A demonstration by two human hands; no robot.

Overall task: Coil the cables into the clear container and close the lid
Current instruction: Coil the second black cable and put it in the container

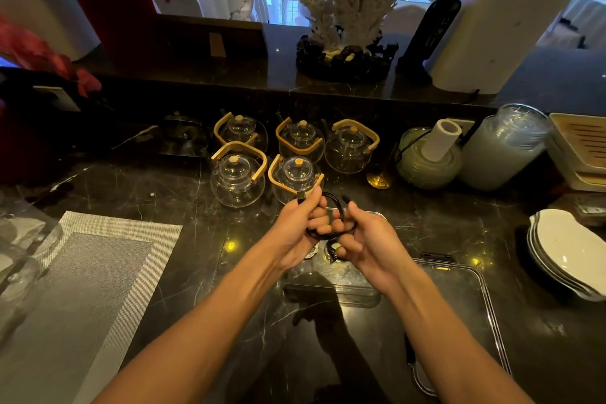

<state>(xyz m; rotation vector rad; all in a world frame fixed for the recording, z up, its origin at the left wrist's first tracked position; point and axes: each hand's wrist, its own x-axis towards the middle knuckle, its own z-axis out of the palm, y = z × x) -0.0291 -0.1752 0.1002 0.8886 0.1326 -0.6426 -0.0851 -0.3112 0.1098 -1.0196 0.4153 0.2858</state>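
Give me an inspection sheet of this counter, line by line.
Surface: dark marble counter, grey placemat at left.
Job's things: clear container under the hands; clear lid lying to its right.
Clutter: five glass teapots, stacked white plates, frosted jar.
Hands: left hand and right hand both grip the cable.
Cables: black cable looped between the hands.
Surroundings: coral ornament on the ledge.

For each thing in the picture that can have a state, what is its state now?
black cable: coiled in loops, held above the container
left hand: grips the coil
right hand: grips the coil
clear container: open, under the hands
lid: off, flat on the counter, right of the container
glass teapots: lids on, empty
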